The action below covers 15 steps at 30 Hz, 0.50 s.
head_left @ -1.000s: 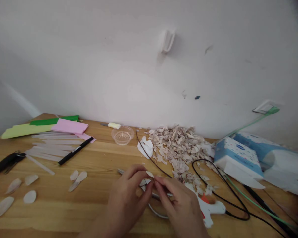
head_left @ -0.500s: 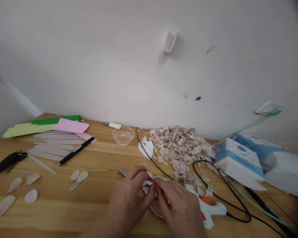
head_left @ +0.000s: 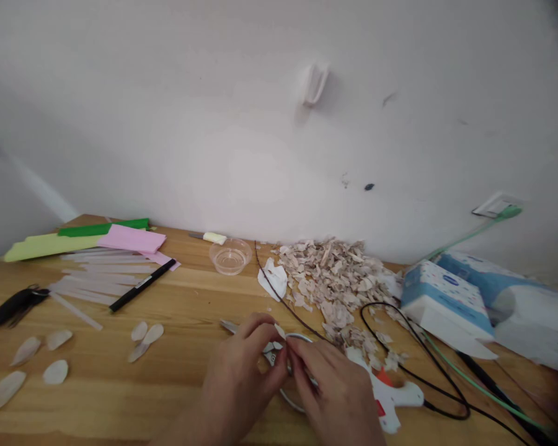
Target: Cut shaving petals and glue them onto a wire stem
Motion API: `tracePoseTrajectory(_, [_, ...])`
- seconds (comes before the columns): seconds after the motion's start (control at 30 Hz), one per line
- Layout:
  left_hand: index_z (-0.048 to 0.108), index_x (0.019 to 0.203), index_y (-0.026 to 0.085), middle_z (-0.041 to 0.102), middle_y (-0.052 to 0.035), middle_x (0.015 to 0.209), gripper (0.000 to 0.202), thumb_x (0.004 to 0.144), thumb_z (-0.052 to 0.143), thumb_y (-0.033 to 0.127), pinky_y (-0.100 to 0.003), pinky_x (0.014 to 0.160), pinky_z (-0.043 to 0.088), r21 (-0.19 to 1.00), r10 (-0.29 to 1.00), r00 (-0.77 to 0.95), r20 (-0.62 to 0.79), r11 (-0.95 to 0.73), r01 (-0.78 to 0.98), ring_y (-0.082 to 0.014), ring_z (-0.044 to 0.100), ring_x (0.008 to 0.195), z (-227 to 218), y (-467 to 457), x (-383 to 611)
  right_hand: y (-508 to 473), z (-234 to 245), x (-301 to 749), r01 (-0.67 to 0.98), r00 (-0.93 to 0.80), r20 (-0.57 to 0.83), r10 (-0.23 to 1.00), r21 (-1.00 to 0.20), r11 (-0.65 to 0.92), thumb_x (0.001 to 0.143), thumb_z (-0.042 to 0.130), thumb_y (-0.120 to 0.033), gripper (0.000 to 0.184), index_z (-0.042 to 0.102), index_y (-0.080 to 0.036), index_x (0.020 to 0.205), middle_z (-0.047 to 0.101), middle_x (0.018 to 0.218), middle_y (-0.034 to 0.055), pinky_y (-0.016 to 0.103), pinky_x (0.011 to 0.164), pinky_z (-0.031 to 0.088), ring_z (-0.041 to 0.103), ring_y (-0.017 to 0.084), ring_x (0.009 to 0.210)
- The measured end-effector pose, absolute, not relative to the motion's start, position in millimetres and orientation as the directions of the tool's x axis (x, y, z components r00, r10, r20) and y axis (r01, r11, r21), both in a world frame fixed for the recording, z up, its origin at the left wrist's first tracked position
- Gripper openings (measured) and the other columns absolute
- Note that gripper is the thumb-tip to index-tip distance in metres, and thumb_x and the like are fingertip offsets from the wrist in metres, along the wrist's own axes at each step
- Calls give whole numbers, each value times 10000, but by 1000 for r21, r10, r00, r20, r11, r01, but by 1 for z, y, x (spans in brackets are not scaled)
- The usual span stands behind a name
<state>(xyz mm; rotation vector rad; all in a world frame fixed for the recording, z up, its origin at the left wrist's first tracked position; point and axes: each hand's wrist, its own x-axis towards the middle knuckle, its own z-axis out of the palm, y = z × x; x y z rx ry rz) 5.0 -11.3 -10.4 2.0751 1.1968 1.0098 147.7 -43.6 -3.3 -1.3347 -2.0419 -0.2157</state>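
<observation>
A small pale flake (head_left: 279, 330) is pinched between the fingertips of the left hand (head_left: 242, 381) and the right hand (head_left: 337, 390), both closed on it, low and central over the wooden table (head_left: 181, 378). Directly beneath the hands, scissors (head_left: 260, 347) are seen lying flat, mostly hidden. Just right of the right hand, a white glue gun (head_left: 393, 396) is laid, its black cord (head_left: 418, 353) looped beyond. Behind the hands, a heap of pale flakes (head_left: 335, 279) is spread, a thin dark wire (head_left: 279, 291) running along its left edge. Further back, a clear bowl (head_left: 230, 255) is set. Far left, a black pen (head_left: 142, 284) and pink paper (head_left: 130, 238) are found.
</observation>
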Motion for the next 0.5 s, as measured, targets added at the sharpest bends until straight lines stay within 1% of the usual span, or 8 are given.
tracePoseTrajectory(0.13, [593,809,211,620,-39,970,116,782,496,154,-265,657,532,730,876,334,349,-477,489,-159,637,781,-11,-12,5,-43,-2,148,859,-244,625,742,-216,464,871,369,-129,248,616,-151,863,635,707,42,246,548,441,596,148,606])
tracePoseTrajectory(0.5, [592,793,206,620,-34,957,121,791,490,142,-244,652,525,757,890,331,314,-445,478,-151,633,787,-8,-12,5,-45,-9,152,864,-271,561,782,-218,455,882,391,-127,213,588,-172,945,640,796,45,247,594,440,601,151,683])
